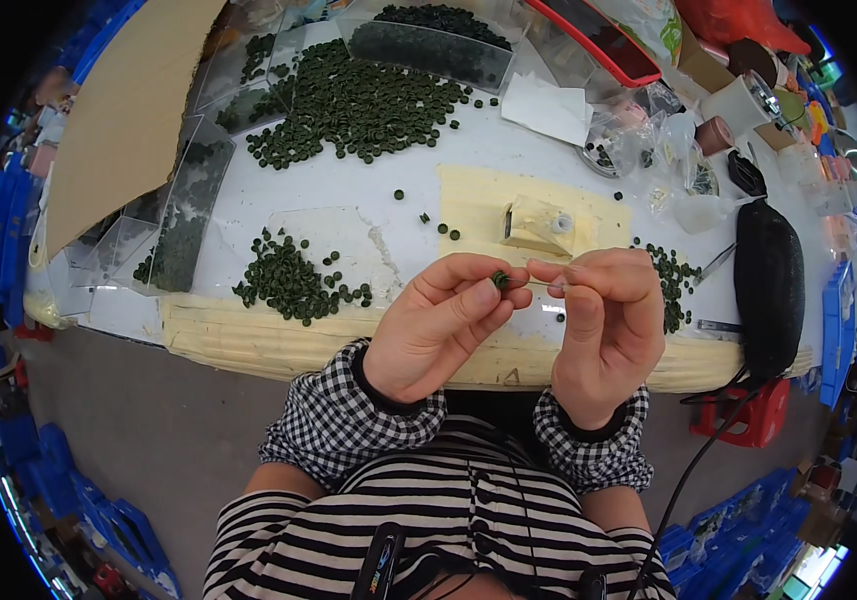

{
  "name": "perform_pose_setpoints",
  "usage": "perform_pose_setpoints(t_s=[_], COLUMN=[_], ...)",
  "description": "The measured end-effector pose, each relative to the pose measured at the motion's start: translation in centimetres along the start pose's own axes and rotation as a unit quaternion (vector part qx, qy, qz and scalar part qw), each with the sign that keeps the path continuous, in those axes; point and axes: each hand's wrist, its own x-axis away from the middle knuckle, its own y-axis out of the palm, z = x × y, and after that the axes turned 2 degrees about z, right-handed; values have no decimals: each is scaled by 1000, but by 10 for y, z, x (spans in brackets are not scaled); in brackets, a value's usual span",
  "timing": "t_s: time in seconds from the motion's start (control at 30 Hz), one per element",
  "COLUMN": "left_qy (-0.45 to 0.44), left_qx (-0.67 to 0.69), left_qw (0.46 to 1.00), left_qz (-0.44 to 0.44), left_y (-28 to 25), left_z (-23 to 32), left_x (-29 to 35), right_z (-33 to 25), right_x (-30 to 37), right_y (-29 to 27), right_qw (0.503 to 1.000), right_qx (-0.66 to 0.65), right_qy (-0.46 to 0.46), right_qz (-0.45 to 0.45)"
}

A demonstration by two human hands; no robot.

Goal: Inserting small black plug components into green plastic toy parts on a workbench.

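Between the thumb and fingertips of my left hand [444, 325] is a small dark green round piece [500, 281]. My right hand [609, 325] pinches a thin, pale stick-like tool [549, 284], its tip pointing at the green piece. Whether the tip touches the piece is too small to tell. Just beyond the hands, a small cream block [537, 226] with a pale round knob sits on yellow tape. A small heap of like green pieces [289, 280] lies left of my left hand, and another scatter [671, 285] lies right of my right hand.
A large green pile [359, 100] covers the far table, beside clear plastic trays [194, 200] and a cardboard sheet [124, 120]. A red-edged phone [599, 40] lies at the back. A black pouch [769, 290] and cable stand right. Yellow padding [239, 335] lines the near edge.
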Motion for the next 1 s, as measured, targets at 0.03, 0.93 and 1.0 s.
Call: perform_pose_setpoints(t_s=[0.03,0.93,1.0], left_qy=[1,221,228], left_qx=[1,-321,-318], left_qw=[1000,915,915], left_qz=[1,104,103], left_y=[1,16,16], left_z=[0,-7,-8], left_x=[0,0,0], right_z=[0,26,25], right_x=[0,-21,-20], right_y=[0,-22,-21], right_qw=[1000,928,935], right_qx=[-16,368,344], right_qy=[7,-66,-80], right_qz=[22,2,27])
